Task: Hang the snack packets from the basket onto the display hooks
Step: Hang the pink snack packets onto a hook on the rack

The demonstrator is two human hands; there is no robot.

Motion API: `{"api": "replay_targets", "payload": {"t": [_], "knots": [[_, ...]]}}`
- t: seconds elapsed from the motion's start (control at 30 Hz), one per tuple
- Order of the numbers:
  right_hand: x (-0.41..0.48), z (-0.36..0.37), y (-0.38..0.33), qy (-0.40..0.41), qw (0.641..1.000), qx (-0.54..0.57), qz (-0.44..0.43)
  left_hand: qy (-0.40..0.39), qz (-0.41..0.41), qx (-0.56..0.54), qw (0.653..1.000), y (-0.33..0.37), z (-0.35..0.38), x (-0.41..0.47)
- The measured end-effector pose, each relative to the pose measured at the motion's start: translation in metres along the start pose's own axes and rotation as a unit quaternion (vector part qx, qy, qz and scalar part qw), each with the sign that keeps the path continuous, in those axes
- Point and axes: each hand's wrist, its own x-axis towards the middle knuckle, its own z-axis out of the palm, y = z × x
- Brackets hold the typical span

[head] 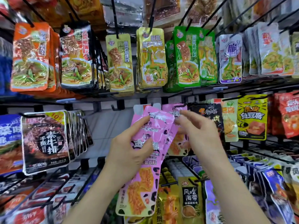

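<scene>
Packets: pink stack clamped in left hand, tops tilted far toward hook, likely for threading. Right hand at top corner, grip blurred, cannot tell.

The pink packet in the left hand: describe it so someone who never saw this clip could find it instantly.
Below the gold packets at the middle of the upper hook row, find the left hand. It grips the pink packet, long, black-blotched, with orange food pictured low down. Unlike the hanging pink packets behind it, it is tilted and hand-held.
</scene>
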Motion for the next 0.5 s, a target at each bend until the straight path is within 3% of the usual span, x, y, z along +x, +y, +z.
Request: {"api": "replay_targets", "payload": {"t": [0.07, 0.13, 0.33, 0.43, 0.5], "knots": [[-0.019, -0.001, -0.008, -0.103, 0.990, 0.083, 0.051, -0.001, 0.002, -0.025, 1.000, 0.001, 0.002, -0.001], [-0.027, 0.004, -0.007, -0.129, 0.985, 0.111, 0.036, 0.003, 0.006, -0.041, 0.999, 0.000, 0.006, -0.001], [-0.036, 0.015, 0.002, -0.049, 0.989, -0.038, -0.133, 0.014, -0.005, -0.105, 0.994, 0.001, 0.014, -0.008], [-0.036, 0.016, 0.005, -0.036, 0.988, -0.092, -0.120, 0.018, -0.025, -0.135, 0.990, -0.001, 0.013, -0.010], [-0.037, 0.016, 0.004, -0.043, 0.994, -0.055, -0.087, 0.017, -0.029, -0.139, 0.990, -0.004, 0.012, -0.010]]}}
